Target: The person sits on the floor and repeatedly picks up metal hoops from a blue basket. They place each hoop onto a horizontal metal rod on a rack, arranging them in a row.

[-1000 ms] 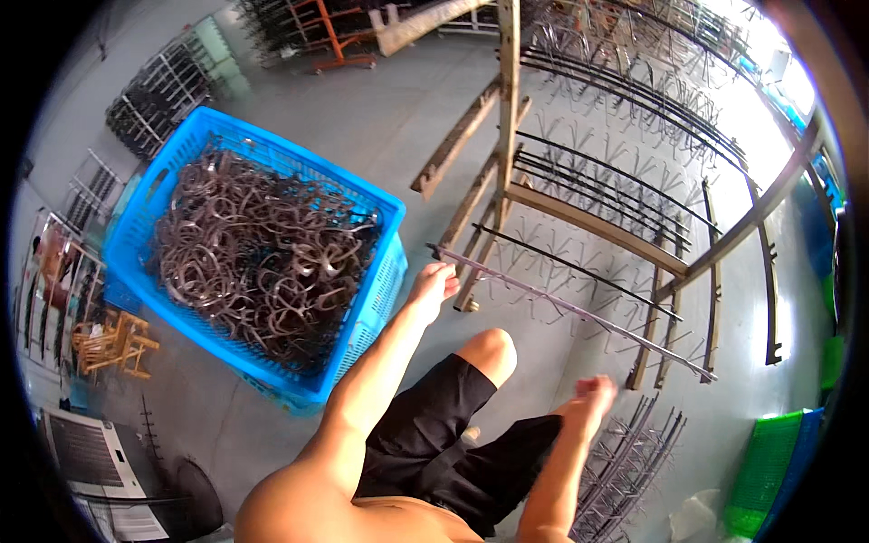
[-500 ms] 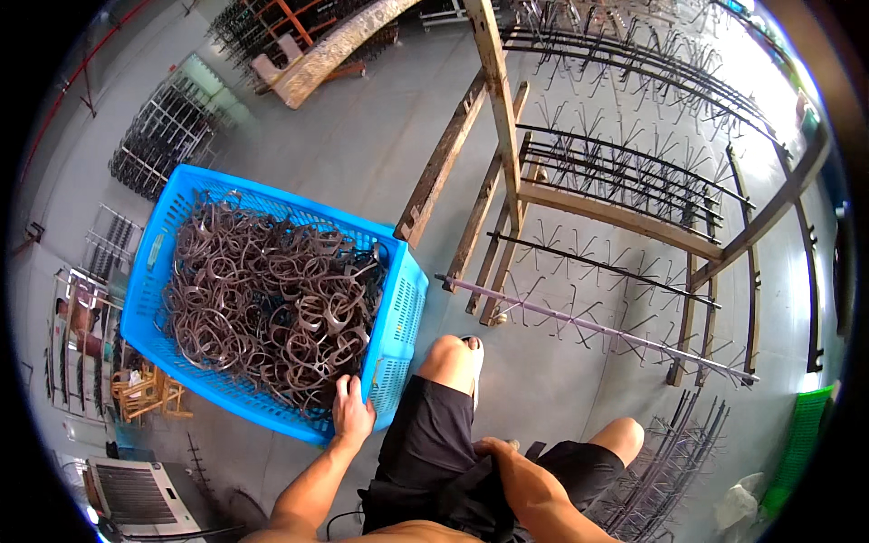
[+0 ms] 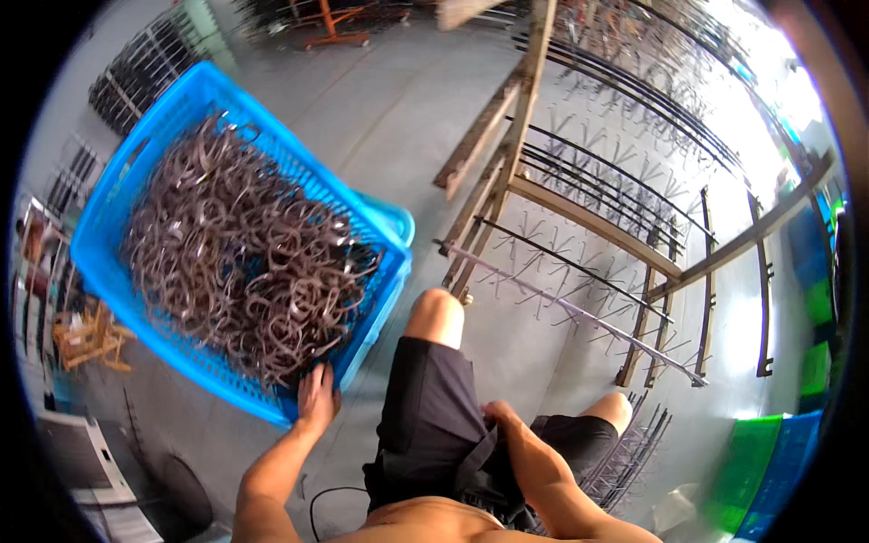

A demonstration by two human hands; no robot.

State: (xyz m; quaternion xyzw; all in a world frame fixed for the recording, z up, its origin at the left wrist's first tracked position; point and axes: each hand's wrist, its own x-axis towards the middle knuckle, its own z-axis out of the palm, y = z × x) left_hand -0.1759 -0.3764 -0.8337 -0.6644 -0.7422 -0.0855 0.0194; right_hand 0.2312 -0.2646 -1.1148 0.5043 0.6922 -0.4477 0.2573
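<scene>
A blue plastic crate (image 3: 190, 362) full of tangled, brown-grey curved metal pieces (image 3: 244, 244) stands at my left, tilted in view. It rests on another blue crate (image 3: 389, 217), which pokes out at its far right corner. My left hand (image 3: 317, 398) is closed over the near rim of the upper crate, its fingers just inside beside the metal pieces. My right hand (image 3: 500, 413) is at my lap against my black shorts (image 3: 430, 389), with curled fingers. What it may hold is hidden.
A wooden rack (image 3: 593, 226) carrying dark rods with thin hooks stands ahead right. A lone hooked rod (image 3: 579, 312) lies across its near side. More rods (image 3: 634, 452) lie by my right knee. Green and blue crates (image 3: 751, 471) stand far right, a wooden stool (image 3: 90, 339) left.
The upper blue crate has turned and shifted over the lower one, with my left hand still at its rim. My view has swung slightly. My right hand stays at my lap.
</scene>
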